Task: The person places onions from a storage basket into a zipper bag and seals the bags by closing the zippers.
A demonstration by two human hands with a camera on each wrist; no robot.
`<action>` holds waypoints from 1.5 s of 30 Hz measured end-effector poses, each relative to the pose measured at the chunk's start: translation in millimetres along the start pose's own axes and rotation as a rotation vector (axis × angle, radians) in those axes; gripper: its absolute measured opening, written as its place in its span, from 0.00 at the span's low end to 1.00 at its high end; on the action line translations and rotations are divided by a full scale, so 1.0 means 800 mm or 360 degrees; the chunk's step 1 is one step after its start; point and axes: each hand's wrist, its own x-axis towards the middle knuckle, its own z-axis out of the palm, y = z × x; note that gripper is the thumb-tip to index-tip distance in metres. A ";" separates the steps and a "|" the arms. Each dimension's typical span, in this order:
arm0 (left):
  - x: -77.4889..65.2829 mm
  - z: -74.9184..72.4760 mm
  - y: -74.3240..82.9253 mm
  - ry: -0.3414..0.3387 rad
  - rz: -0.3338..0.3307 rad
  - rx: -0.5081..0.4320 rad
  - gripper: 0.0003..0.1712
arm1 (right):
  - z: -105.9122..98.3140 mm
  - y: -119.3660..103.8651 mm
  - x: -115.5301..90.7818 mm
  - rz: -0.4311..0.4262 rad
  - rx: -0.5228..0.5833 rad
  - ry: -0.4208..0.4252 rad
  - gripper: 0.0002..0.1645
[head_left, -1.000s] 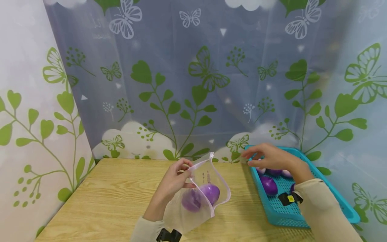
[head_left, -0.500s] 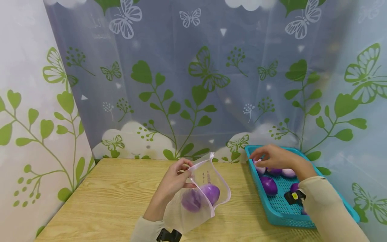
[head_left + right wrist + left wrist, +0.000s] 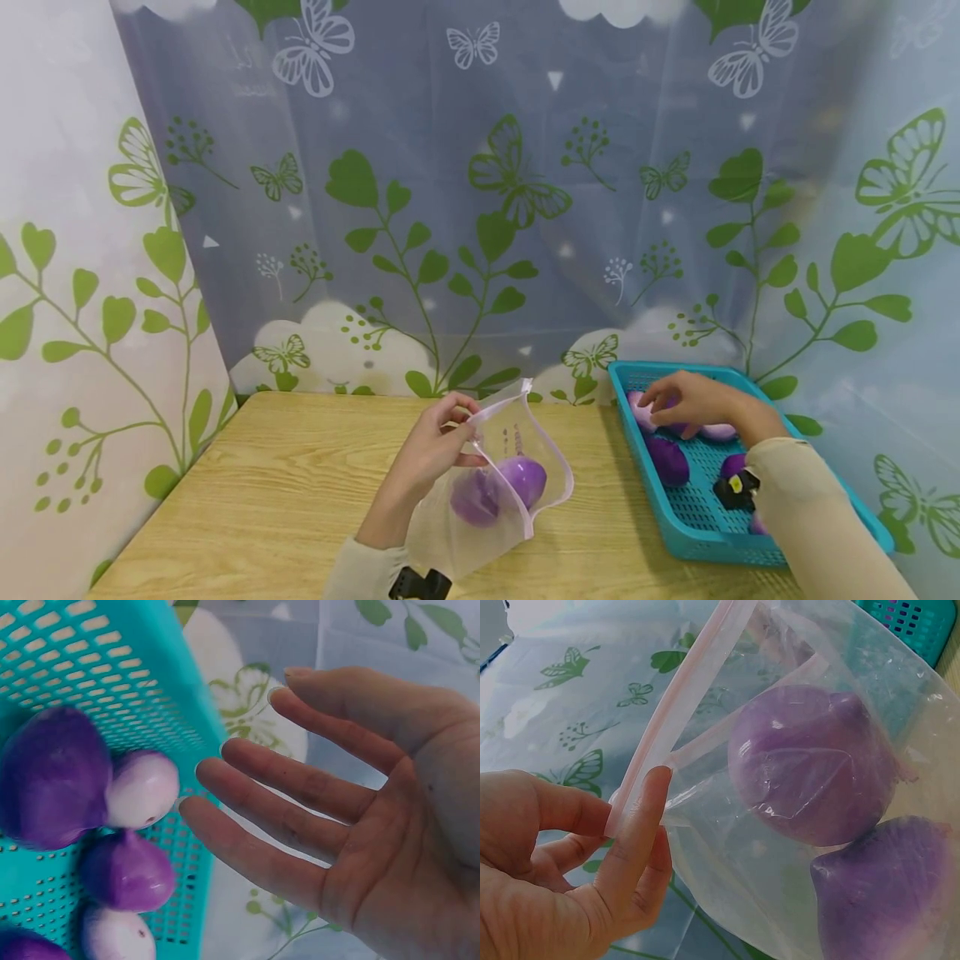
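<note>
My left hand [image 3: 423, 454] pinches the pink-edged rim of a clear zip bag [image 3: 442, 542], and the bag's mouth gapes toward the right. Inside lie two purple onions, one [image 3: 814, 765] nearer the mouth and another [image 3: 881, 885] against it. My right hand [image 3: 697, 404] hovers over the back of a turquoise basket [image 3: 720, 546], its fingers extended and holding nothing in the right wrist view. Near its fingertips are a pale onion [image 3: 142, 789] and a purple onion [image 3: 127, 874]. A larger dark onion [image 3: 667, 462] lies at the basket's left wall. The hand partly hides other onions.
The wooden table [image 3: 300, 483] carries the bag at the middle and the basket at the right. A printed butterfly-and-leaf curtain [image 3: 420, 208] rises behind the table, with matching panels at both sides. Several onions lie in the basket.
My right hand has moved right and slightly down, from the basket's back left edge to above the onions inside. My left hand and the bag have stayed in place.
</note>
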 end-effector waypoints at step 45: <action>0.001 -0.002 -0.001 0.0005 -0.0005 0.0000 0.09 | 0.041 0.104 0.003 0.0604 0.0428 -0.0077 0.33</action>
